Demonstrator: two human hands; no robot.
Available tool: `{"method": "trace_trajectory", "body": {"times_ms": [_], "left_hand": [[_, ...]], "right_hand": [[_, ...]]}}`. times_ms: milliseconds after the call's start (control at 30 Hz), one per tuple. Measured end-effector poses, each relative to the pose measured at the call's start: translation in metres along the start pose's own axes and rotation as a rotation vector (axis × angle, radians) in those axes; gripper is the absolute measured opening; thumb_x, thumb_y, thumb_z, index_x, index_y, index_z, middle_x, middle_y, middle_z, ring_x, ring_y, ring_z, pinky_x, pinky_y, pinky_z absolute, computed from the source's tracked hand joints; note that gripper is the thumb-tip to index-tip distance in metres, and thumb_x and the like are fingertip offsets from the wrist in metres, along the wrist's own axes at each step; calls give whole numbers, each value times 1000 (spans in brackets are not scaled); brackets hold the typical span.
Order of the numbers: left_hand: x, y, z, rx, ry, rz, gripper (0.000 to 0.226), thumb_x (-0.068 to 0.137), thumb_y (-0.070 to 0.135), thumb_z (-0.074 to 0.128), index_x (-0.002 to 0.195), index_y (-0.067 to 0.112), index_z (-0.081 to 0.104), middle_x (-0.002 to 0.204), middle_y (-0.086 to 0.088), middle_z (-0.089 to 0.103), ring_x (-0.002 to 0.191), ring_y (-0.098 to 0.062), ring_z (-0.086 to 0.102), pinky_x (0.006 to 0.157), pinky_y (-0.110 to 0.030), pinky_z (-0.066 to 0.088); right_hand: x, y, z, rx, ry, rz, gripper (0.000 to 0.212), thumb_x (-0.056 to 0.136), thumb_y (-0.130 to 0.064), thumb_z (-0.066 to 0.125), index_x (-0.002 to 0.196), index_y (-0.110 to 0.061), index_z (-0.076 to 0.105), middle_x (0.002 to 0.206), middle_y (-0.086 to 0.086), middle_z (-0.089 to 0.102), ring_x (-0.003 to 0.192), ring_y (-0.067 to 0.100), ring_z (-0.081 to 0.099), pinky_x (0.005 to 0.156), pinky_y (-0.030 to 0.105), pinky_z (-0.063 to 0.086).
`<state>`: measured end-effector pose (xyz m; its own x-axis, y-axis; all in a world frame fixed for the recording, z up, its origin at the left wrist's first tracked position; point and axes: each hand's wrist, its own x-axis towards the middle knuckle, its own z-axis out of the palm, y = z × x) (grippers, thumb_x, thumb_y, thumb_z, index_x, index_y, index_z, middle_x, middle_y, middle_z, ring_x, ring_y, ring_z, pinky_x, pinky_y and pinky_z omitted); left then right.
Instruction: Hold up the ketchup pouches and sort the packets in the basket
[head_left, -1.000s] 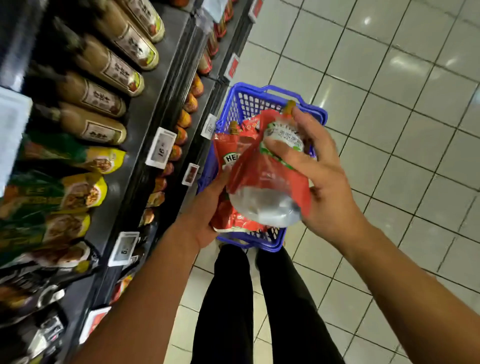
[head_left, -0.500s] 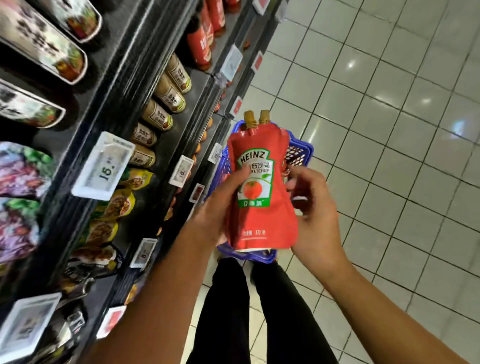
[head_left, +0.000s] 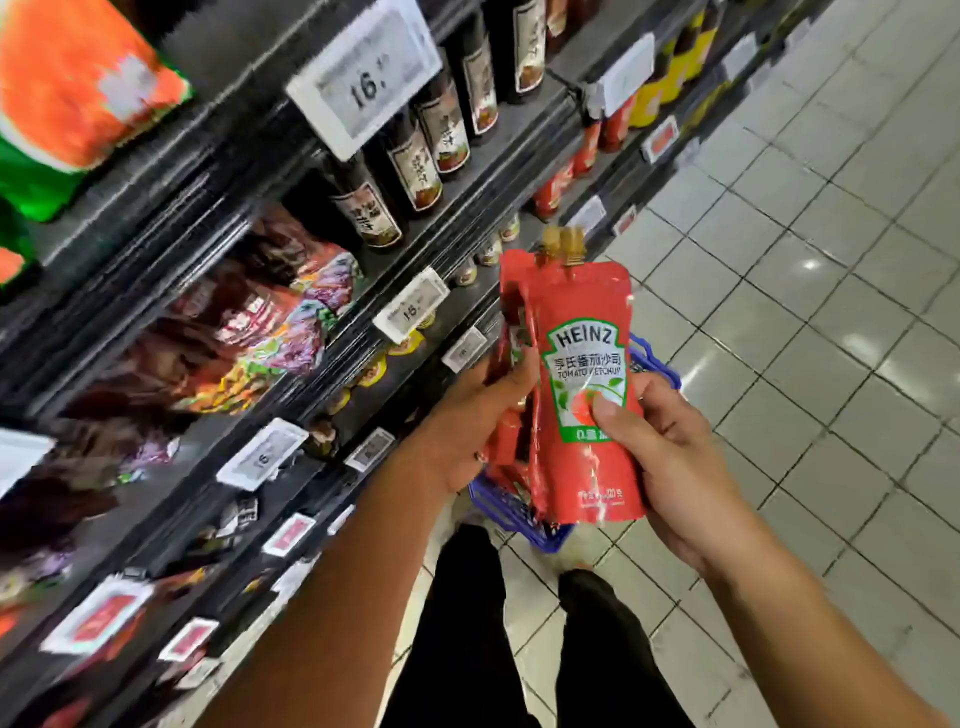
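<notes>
I hold red Heinz ketchup pouches upright in front of me, above a blue plastic basket (head_left: 655, 365). My right hand (head_left: 670, 457) grips the front ketchup pouch (head_left: 587, 374), thumb pressed on its green label. My left hand (head_left: 467, 415) grips a second ketchup pouch (head_left: 511, 332) just behind and left of the first, thumb across its edge. Two gold caps stick up side by side at the top. The basket is mostly hidden behind the pouches and hands.
Dark store shelves (head_left: 218, 171) run along the left, stocked with sauce bottles (head_left: 415, 156) and bright pouches (head_left: 270, 322), with white price tags (head_left: 363, 78) on the edges. Pale floor tiles (head_left: 810, 260) spread to the right. My black-trousered legs (head_left: 467, 623) stand below.
The pouches came up out of the basket and turned upright with the label facing me. My right thumb moved onto the front pouch's label, and my view swung up towards the shelves.
</notes>
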<state>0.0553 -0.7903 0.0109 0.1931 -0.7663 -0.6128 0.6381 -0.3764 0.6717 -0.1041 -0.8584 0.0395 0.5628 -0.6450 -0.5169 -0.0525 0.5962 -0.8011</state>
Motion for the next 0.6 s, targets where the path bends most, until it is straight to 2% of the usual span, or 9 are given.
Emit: {"method": "trace_trajectory", "body": {"times_ms": [100,167,333,433,533,600], "left_hand": [[-37,6,0,-142,94,84,37,78,26,63,113,13,65,96,-4,77,77,-16,74,64,-31,61],[-64,7,-4,-214,147,137,34,74,20,65,107,11,67,90,-6,77,71,-17,74,62,-31,61],[-140,2,-15,-270,274,275,38,75,18,68,112,8,67,96,-9,76,77,-20,74,69,-33,61],[-186,-15,-19,-264,376,400,30,79,17,67,107,11,71,99,-9,77,82,-20,75,70,-31,60],[-233,-33,-23,-310,484,511,30,83,16,65,111,10,71,107,-13,74,86,-23,73,77,-34,61],[-263,-43,-25,-365,542,570,31,84,15,64,114,9,68,106,-14,73,85,-22,73,76,-34,61]], "right_hand": [[-13,-15,6,49,-61,-34,17,78,-24,73,92,-18,64,92,4,75,73,14,70,62,27,57],[-21,-24,14,46,-107,-52,16,76,-23,69,90,-18,62,90,5,74,71,14,69,62,27,57],[-49,-37,44,-3,-293,-64,21,71,-23,70,90,-18,61,83,4,73,66,13,68,57,27,57],[-71,-33,65,-73,-393,-76,24,71,-26,74,92,-21,64,86,6,75,69,14,69,58,27,57],[-97,-29,86,-126,-508,-60,25,68,-30,79,90,-25,68,91,10,76,73,18,71,62,31,59],[-114,-26,101,-176,-585,-59,28,66,-33,80,90,-25,69,92,12,76,73,18,72,60,32,58]]}}
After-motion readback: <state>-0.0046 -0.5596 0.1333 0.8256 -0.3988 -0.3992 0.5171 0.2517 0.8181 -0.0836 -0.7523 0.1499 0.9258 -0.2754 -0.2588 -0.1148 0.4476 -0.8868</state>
